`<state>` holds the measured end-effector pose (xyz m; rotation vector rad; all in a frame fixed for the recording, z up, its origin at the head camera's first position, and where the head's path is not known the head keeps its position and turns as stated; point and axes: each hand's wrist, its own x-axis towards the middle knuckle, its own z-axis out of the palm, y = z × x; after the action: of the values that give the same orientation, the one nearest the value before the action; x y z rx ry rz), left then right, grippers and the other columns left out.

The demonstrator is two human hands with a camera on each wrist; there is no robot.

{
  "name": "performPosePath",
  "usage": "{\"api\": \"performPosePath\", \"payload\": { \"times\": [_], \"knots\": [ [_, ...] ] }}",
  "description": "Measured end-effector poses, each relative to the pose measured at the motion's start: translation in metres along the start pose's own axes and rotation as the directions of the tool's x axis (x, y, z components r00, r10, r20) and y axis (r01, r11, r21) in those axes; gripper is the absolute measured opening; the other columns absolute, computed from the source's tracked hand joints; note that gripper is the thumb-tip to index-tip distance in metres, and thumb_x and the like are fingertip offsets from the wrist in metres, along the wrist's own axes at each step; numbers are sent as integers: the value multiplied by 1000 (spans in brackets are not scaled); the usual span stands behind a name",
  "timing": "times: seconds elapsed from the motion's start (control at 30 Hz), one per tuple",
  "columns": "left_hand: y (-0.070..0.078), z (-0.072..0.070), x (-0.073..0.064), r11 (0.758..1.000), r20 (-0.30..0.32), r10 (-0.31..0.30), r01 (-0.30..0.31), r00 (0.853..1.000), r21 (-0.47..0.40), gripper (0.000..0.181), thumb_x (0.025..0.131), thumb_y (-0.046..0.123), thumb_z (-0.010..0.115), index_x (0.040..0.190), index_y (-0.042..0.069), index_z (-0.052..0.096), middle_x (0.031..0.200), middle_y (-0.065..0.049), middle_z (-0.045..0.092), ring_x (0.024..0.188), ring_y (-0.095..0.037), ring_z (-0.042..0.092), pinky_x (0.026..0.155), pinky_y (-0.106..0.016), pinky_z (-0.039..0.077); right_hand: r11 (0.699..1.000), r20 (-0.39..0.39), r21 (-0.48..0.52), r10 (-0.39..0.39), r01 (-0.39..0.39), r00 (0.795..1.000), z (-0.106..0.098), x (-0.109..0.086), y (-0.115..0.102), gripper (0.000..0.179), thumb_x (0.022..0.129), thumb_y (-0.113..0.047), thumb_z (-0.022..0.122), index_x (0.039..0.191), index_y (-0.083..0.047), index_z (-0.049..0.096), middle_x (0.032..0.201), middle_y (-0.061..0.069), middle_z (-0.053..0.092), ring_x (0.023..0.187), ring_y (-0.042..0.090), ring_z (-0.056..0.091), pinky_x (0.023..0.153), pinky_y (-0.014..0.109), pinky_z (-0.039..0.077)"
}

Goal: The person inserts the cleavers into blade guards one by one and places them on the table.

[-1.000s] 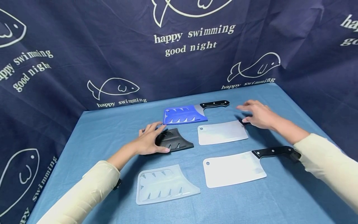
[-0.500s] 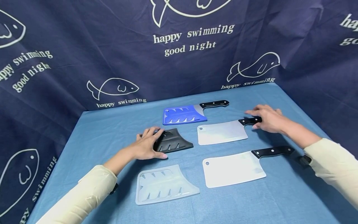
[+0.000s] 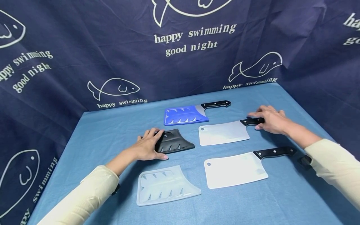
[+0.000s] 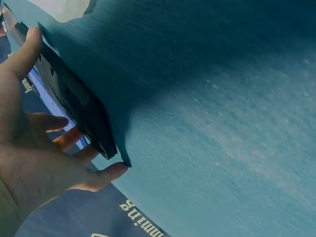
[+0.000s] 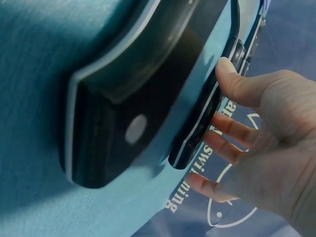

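Observation:
In the head view my left hand (image 3: pixel 146 145) holds the left end of a black cleaver sheath (image 3: pixel 175 142), thumb along the near edge and fingers at the far edge. The left wrist view shows this sheath (image 4: pixel 74 98) between thumb and fingers. My right hand (image 3: pixel 271 120) holds the black handle of the middle cleaver (image 3: pixel 223 132), whose bare blade lies flat and points left towards the sheath. In the right wrist view my thumb is on one side of that handle (image 5: pixel 197 123) and my fingers on the other.
Behind lies a cleaver (image 3: pixel 216 104) in a blue sheath (image 3: pixel 185 115). In front are a translucent white sheath (image 3: pixel 167 186) and another bare cleaver (image 3: pixel 234 170), its handle near my right sleeve. A blue cloth (image 3: pixel 112 131) covers the table; a navy printed curtain (image 3: pixel 182 72) hangs behind.
My right hand has moved right, from above the blade end of the middle cleaver's handle to around the handle itself. My left hand has shifted slightly left and nearer at the black sheath.

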<state>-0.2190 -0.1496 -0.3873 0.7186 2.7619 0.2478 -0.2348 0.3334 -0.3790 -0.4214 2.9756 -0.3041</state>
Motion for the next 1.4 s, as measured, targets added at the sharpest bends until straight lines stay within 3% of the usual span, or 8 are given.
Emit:
{"api": "performPosePath", "payload": {
  "times": [0.43,0.9,1.13,1.4],
  "knots": [
    [5,2,5,998,-7,-9,9,1000,55,110,71,68,71,154,15,22,147,-9,29,134,-32,27,93,-59,32,1000,-12,9,-9,9,1000,7,4,0,53,83,-20,75,134,-15,59,120,16,50,110,37,43,74,60,32],
    [3,-6,11,999,54,-14,12,998,34,110,70,66,72,153,13,24,146,-10,29,129,-31,29,93,-60,30,998,-64,43,-36,39,997,11,4,2,43,86,-15,71,128,-15,64,111,12,55,104,35,48,71,54,34],
    [2,-5,12,1000,32,-13,13,999,21,108,69,65,74,152,13,29,143,-8,32,126,-28,31,90,-56,32,996,-125,41,-78,84,989,14,3,4,40,84,-9,72,124,-11,67,106,11,56,99,35,50,69,57,40],
    [0,-3,13,1000,6,-17,17,1000,4,108,66,65,76,150,13,34,141,-6,36,122,-26,33,87,-55,31,995,-166,38,-90,97,982,18,1,2,39,84,-6,71,122,-8,67,100,10,56,94,32,51,66,51,40]
  ]
}}
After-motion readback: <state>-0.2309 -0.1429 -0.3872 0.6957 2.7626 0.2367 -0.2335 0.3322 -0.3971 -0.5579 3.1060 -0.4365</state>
